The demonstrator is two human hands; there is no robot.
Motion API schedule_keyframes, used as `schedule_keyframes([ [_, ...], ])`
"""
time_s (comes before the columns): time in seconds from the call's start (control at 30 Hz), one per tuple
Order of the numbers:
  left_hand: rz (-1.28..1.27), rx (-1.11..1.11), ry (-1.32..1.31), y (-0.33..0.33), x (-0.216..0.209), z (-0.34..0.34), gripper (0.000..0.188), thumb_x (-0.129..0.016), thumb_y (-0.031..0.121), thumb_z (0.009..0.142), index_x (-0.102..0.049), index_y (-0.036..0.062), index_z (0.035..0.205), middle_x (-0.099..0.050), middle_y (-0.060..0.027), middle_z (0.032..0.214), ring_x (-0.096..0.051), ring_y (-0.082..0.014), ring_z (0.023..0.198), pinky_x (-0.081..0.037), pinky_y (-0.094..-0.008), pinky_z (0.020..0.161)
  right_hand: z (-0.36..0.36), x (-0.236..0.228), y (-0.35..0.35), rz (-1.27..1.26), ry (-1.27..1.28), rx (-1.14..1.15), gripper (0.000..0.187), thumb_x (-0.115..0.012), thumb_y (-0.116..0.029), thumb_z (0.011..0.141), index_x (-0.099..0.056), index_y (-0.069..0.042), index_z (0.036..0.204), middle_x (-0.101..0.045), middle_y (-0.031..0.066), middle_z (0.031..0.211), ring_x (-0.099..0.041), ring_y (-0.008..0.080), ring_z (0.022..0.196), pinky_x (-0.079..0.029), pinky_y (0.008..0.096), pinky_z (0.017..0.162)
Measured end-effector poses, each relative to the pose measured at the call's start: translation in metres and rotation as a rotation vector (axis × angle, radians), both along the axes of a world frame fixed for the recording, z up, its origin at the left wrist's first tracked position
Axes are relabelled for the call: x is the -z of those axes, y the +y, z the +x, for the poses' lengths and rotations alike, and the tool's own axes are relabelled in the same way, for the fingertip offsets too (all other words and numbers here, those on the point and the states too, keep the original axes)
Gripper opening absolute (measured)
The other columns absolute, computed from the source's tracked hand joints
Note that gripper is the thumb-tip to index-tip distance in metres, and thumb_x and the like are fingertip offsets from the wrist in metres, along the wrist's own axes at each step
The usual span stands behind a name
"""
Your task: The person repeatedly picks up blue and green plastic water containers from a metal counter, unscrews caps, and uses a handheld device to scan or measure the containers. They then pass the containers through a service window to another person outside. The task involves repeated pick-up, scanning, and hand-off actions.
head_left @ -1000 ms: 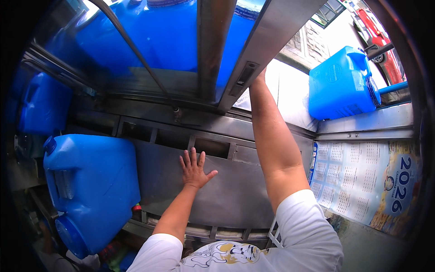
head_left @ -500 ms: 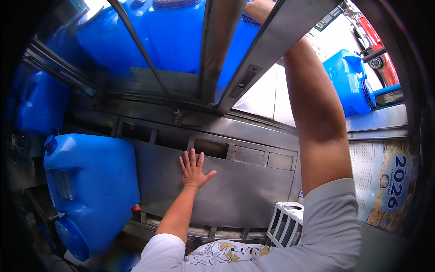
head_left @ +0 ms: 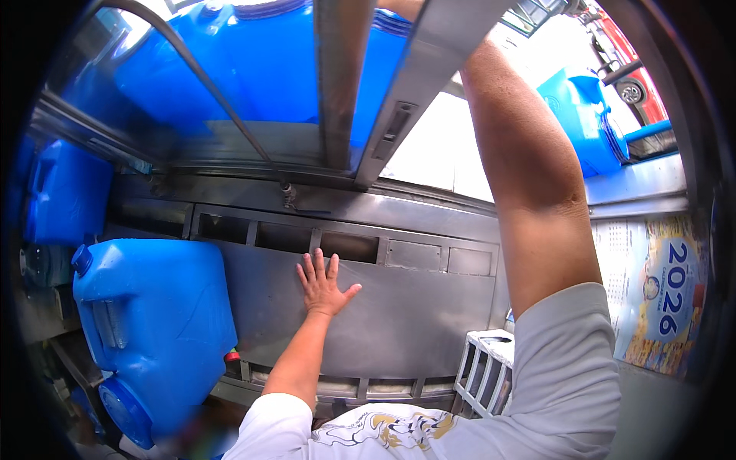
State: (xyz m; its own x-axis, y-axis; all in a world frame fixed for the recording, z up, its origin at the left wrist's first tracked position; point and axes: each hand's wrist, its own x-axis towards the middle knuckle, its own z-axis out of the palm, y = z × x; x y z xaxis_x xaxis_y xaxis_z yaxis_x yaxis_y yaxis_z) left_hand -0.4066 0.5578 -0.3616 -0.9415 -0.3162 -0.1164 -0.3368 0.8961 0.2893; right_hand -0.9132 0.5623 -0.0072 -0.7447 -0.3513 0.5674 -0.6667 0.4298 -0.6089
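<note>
My left hand (head_left: 322, 290) lies with fingers spread against the grey metal panel (head_left: 414, 322) in front of me, its fingertips at the lower edge of an opening. Reaching up past the sliding window's metal frame (head_left: 429, 69), my right arm passes outside. Only a bit of my right hand (head_left: 400, 7) shows behind the frame at the upper edge, by the ridged rim of a blue water container (head_left: 387, 57); its fingers are out of sight. Seen through the glass, another large blue container (head_left: 268, 69) stands to the left of that one.
Close on my left stands a big blue water jug (head_left: 165, 299) with a capped spout, and a further blue jug (head_left: 69, 192) lies behind it. A tap (head_left: 288, 192) hangs below the window. At right are a white rack (head_left: 487, 360), a wall calendar (head_left: 652, 291) and a blue jug outside (head_left: 584, 119).
The view has shifted slightly, so the window frame and containers sit a little further left and higher. My left hand stays on the panel, and my right arm is still stretched out through the window.
</note>
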Motion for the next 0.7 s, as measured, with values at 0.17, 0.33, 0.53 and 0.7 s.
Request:
schedule_keyframes([
  [0.17, -0.002, 0.005, -0.106, 0.000, -0.013, -0.005, 0.110, -0.058, 0.079, 0.076, -0.019, 0.0196, 0.159, -0.001, -0.0168, 0.166, 0.005, -0.0423, 0.152, 0.004, -0.0600, 0.120, 0.068, 0.000, 0.046, -0.238, -0.104, -0.098, 0.047, -0.072, -0.035, 0.090, -0.060, -0.012, 0.129, -0.067, 0.0147, 0.117, -0.060, 0.0244, 0.114, -0.046, 0.0389, 0.100],
  [0.33, 0.087, 0.047, -0.245, -0.009, -0.047, 0.005, 0.114, -0.063, 0.078, 0.074, -0.017, 0.0171, 0.160, 0.000, -0.0171, 0.167, 0.004, -0.0397, 0.153, 0.002, -0.0546, 0.123, 0.139, -0.011, 0.065, -0.238, -0.341, -0.392, 0.042, -0.074, -0.033, 0.089, -0.066, -0.013, 0.125, -0.071, 0.0129, 0.112, -0.063, 0.0222, 0.110, -0.048, 0.0387, 0.098],
  [0.53, 0.329, 0.091, -0.131, -0.022, -0.096, 0.144, 0.095, -0.075, 0.060, 0.076, -0.041, 0.0107, 0.150, -0.021, -0.0207, 0.162, -0.024, -0.0405, 0.148, -0.024, -0.0503, 0.119, 0.150, -0.056, 0.105, -0.100, -0.252, -0.549, 0.049, -0.074, -0.046, 0.089, -0.069, -0.005, 0.116, -0.072, 0.0085, 0.107, -0.065, 0.0201, 0.107, -0.050, 0.0378, 0.094],
  [0.7, 0.446, -0.264, -0.184, -0.037, -0.111, 0.358, 0.084, -0.081, 0.042, 0.078, -0.045, 0.0066, 0.146, -0.035, -0.0218, 0.155, -0.038, -0.0393, 0.140, -0.034, -0.0459, 0.114, 0.149, -0.067, 0.190, -0.133, -0.394, -0.406, 0.051, -0.077, -0.042, 0.088, -0.065, -0.005, 0.121, -0.071, 0.0083, 0.111, -0.063, 0.0175, 0.110, -0.045, 0.0324, 0.095],
])
